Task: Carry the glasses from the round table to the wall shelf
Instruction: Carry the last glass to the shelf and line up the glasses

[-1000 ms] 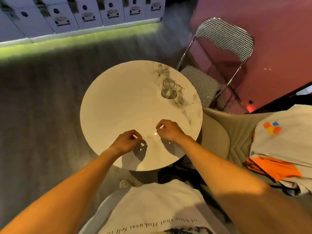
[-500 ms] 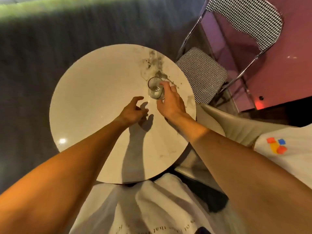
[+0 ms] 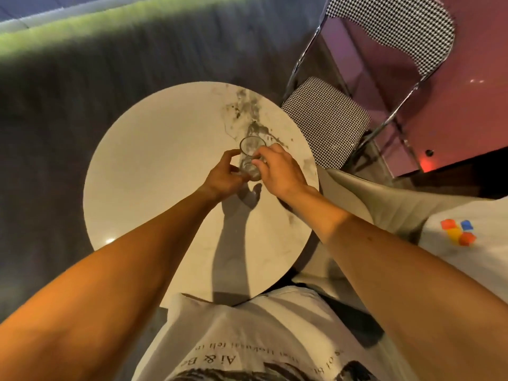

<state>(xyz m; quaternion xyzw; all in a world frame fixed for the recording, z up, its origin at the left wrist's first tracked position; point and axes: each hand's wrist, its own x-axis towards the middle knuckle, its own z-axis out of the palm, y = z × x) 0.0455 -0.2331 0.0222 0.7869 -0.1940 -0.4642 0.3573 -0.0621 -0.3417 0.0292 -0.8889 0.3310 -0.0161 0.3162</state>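
Observation:
A clear drinking glass [image 3: 251, 151] stands out over the right part of the round white marble table [image 3: 154, 174], near its dark veining. My left hand [image 3: 224, 178] wraps its thumb and fingers around the glass's lower left side. On the glass's right side lie the curled fingers of my right hand [image 3: 277, 171]. A curved glint behind my right fingers could be a second glass; I cannot tell. Whether the glass touches the tabletop is unclear. No wall shelf is in view.
A houndstooth chair [image 3: 327, 116] with a chrome frame stands just past the table's right edge, against a pink wall. A beige padded seat [image 3: 384, 199] and a white cloth with coloured squares [image 3: 467, 251] lie to the right. Dark carpet [image 3: 55, 133] spreads left.
My left hand has moved right and closed on the glass, joining my right hand, which held it half a second ago. The view has leaned in over the table.

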